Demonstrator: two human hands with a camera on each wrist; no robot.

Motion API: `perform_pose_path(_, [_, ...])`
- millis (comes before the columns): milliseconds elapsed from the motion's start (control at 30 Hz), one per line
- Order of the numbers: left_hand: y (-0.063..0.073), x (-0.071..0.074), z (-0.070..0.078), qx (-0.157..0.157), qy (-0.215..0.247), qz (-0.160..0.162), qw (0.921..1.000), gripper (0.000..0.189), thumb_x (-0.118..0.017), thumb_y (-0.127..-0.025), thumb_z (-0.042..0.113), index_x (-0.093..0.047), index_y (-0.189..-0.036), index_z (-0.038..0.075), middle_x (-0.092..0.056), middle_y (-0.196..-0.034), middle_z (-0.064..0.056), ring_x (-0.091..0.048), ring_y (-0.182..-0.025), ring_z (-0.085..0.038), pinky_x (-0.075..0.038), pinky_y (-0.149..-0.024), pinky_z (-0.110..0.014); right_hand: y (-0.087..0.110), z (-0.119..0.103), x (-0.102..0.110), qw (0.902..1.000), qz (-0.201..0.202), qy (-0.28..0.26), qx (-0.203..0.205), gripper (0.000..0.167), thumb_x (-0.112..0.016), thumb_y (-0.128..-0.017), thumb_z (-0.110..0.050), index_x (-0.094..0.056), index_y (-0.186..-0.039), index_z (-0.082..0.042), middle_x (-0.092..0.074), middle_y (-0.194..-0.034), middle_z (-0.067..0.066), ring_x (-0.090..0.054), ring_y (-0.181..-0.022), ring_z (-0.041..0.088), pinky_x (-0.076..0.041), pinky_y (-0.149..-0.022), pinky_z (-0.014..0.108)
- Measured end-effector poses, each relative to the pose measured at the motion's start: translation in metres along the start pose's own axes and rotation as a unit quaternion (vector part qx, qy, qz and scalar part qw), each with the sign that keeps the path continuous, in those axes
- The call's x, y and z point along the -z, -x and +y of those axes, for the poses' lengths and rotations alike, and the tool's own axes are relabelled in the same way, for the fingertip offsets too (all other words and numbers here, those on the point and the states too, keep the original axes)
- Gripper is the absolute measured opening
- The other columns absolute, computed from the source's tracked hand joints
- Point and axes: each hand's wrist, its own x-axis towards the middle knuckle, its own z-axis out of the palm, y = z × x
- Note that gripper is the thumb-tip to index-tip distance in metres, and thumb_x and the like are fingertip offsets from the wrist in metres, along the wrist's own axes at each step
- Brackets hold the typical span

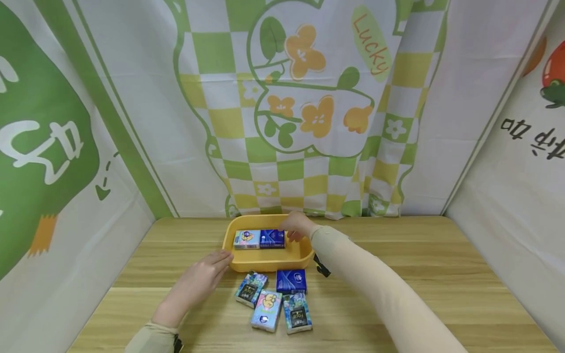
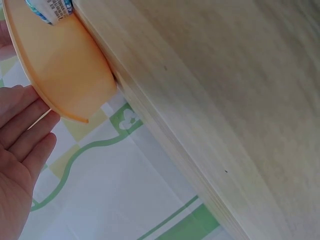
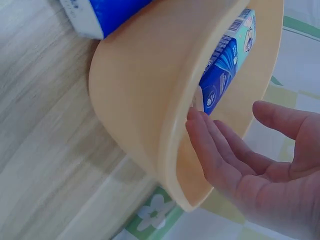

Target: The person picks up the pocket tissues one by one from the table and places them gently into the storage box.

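Note:
A yellow plastic basket (image 1: 265,266) stands at the back of the table. Inside it a light-blue cartoon tissue pack (image 1: 246,239) and a dark-blue tissue pack (image 1: 272,239) lie side by side. My right hand (image 1: 300,226) reaches over the basket's right part, thumb apart from the fingers. In the right wrist view its fingertips (image 3: 196,120) are at the end of the dark-blue pack; nothing is gripped. My left hand (image 1: 205,274) touches the basket's front left rim with nearly straight fingers, seen also in the left wrist view (image 2: 25,145).
In front of the basket lie another dark-blue tissue pack (image 1: 291,281), a light-blue cartoon pack (image 1: 267,310), and two patterned packs with black labels, one left (image 1: 251,288) and one right (image 1: 297,313). A printed cloth (image 1: 212,98) hangs behind the table (image 1: 397,245).

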Motion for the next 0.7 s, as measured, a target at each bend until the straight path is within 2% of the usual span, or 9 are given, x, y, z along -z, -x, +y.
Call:
perform_pose_path(100, [0.000,0.000,0.000,0.001,0.002,0.001,1.0000,0.033,-0.065,-0.088,0.011,-0.064,-0.120,0.003,-0.064,-0.123,-0.015,-0.061,-0.113,-0.030,-0.053,-0.095,-0.043,0.001,0.003,0.003,0.9997,0.013,-0.003,0.019,0.055,-0.067,-0.085,-0.017,-0.046,-0.133,0.001,-0.068,-0.103,0.024,-0.069,-0.089,0.035,-0.059,-0.083,0.046])
perform_pose_path(167, [0.000,0.000,-0.001,0.001,0.002,0.002,1.0000,0.033,-0.065,-0.087,0.011,-0.064,-0.120,0.003,-0.064,-0.123,-0.015,-0.061,-0.113,-0.030,-0.053,-0.095,-0.043,0.003,0.004,0.006,0.9994,0.017,-0.001,0.029,0.055,-0.068,-0.085,-0.017,-0.047,-0.133,-0.001,-0.068,-0.102,0.022,-0.070,-0.085,0.032,-0.059,-0.082,0.046])
perform_pose_path(233, [0.000,0.000,-0.001,0.000,0.001,0.002,1.0000,0.033,-0.066,-0.087,0.011,-0.064,-0.120,0.003,-0.064,-0.122,-0.015,-0.061,-0.113,-0.030,-0.053,-0.095,-0.043,0.007,0.004,0.009,0.9989,0.019,0.010,0.042,0.049,-0.068,-0.084,-0.017,-0.053,-0.128,0.000,-0.069,-0.102,0.020,-0.070,-0.083,0.030,-0.059,-0.082,0.045])
perform_pose_path(367, [-0.001,0.000,0.000,-0.002,0.000,0.004,1.0000,0.033,-0.065,-0.087,0.011,-0.064,-0.120,0.003,-0.064,-0.122,-0.015,-0.061,-0.113,-0.030,-0.053,-0.096,-0.043,0.020,0.002,0.013,0.9964,0.024,0.053,0.061,0.025,-0.067,-0.086,-0.019,-0.066,-0.099,0.002,-0.070,-0.103,0.017,-0.071,-0.084,0.028,-0.061,-0.078,0.040])
perform_pose_path(567, [-0.002,0.001,0.001,-0.003,-0.001,0.005,1.0000,0.033,-0.065,-0.087,0.010,-0.064,-0.119,0.002,-0.064,-0.122,-0.016,-0.061,-0.113,-0.030,-0.053,-0.096,-0.043,0.037,0.003,0.019,0.9900,0.034,0.090,0.103,0.022,-0.065,-0.088,-0.021,-0.069,-0.095,0.000,-0.071,-0.097,0.013,-0.070,-0.085,0.027,-0.059,-0.060,0.027])
perform_pose_path(700, [0.000,0.000,0.001,0.004,-0.002,0.000,1.0000,0.033,-0.065,-0.087,0.011,-0.064,-0.120,0.003,-0.064,-0.122,-0.015,-0.061,-0.113,-0.030,-0.053,-0.096,-0.043,0.040,0.009,0.019,0.9880,0.040,0.080,0.126,0.020,-0.066,-0.088,-0.020,-0.071,-0.094,-0.002,-0.072,-0.091,0.011,-0.070,-0.080,0.025,-0.061,-0.068,0.035])
